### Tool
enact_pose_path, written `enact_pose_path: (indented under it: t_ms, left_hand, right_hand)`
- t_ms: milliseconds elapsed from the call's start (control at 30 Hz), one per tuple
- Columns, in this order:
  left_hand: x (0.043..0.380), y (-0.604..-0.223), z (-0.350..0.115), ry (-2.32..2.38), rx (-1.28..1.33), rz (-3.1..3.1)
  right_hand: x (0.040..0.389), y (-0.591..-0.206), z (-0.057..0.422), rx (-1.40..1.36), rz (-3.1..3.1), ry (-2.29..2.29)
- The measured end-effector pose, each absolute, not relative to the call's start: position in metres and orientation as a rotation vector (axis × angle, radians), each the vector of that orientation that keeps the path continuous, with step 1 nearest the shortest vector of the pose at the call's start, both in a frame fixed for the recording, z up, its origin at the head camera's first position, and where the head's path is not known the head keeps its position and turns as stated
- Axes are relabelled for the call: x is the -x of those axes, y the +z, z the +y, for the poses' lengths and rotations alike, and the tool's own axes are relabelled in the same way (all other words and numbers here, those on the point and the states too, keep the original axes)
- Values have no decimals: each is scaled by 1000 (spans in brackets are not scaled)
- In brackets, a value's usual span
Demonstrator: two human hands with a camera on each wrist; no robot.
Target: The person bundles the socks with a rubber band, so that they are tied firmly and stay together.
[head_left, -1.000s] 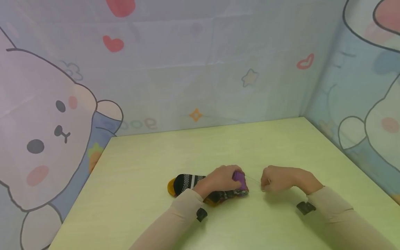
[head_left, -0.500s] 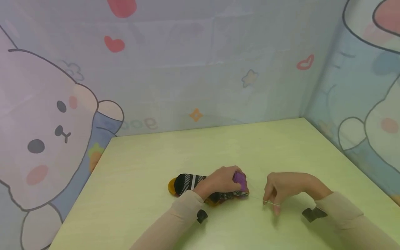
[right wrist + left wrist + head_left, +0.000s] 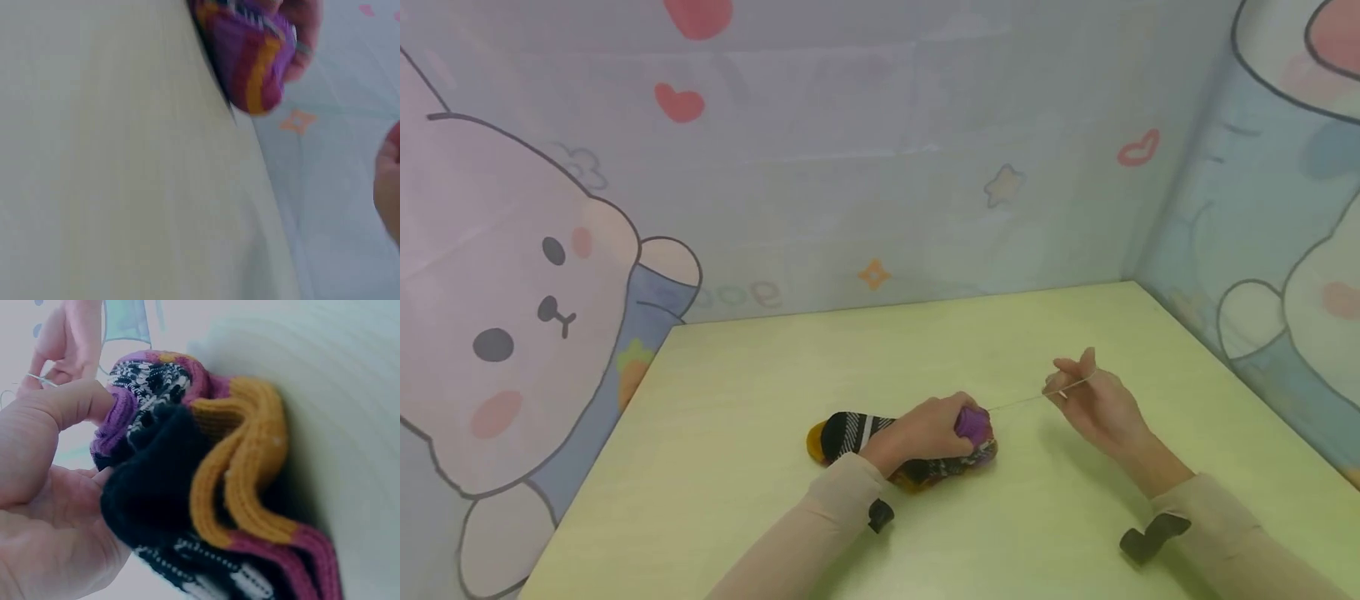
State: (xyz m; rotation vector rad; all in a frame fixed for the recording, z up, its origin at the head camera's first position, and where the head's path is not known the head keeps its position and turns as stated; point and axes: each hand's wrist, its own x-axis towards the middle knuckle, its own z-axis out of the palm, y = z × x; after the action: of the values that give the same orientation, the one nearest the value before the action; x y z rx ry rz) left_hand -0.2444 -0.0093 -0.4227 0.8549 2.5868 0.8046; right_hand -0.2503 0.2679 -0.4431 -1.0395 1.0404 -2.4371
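Note:
A bundle of patterned socks (image 3: 844,437) lies on the table, with black-and-white, mustard and purple parts. My left hand (image 3: 928,429) grips it at the purple end, thumb and fingers curled round the fabric. In the left wrist view the ribbed mustard and plum edges of the socks (image 3: 259,456) show beside the black fabric. A thin pale elastic band (image 3: 1021,403) stretches from the purple end to my right hand (image 3: 1099,404), raised to the right with the palm turned up. The band crosses its bent fingers. The right wrist view shows the purple-and-yellow sock end (image 3: 253,69), blurred.
The pale yellow-green table (image 3: 737,375) extends round both hands. Behind it hangs a cartoon-printed cloth (image 3: 820,192), with more printed cloth at the sides. A small black wrist device (image 3: 1152,538) sits at the right sleeve, another black device (image 3: 881,515) at the left.
My right hand has dropped, then risen and turned palm up, drawing the band up to the right. My left hand stays on the socks.

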Motion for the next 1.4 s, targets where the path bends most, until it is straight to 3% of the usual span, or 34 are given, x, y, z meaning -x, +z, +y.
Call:
enact_pose_path:
  t_ms: [200, 333, 600, 1033, 1133, 1400]
  left_hand:
    - [242, -421, -6, 772, -853, 2583]
    - [239, -418, -5, 739, -845, 2595]
    - [240, -417, -5, 698, -865, 2631]
    - [237, -418, -7, 712, -884, 2619]
    - [237, -417, -7, 693, -891, 2624]
    - [237, -420, -7, 681, -879, 2639]
  right_hand:
    - [238, -441, 255, 401, 912, -2761]
    - [230, -432, 246, 226, 998, -2778]
    - [227, -431, 221, 304, 1193, -2767]
    - [234, -436, 206, 726, 2133, -2054]
    - [234, -425, 210, 675, 1828, -2150]
    - [236, -406, 232, 188, 966, -2537]
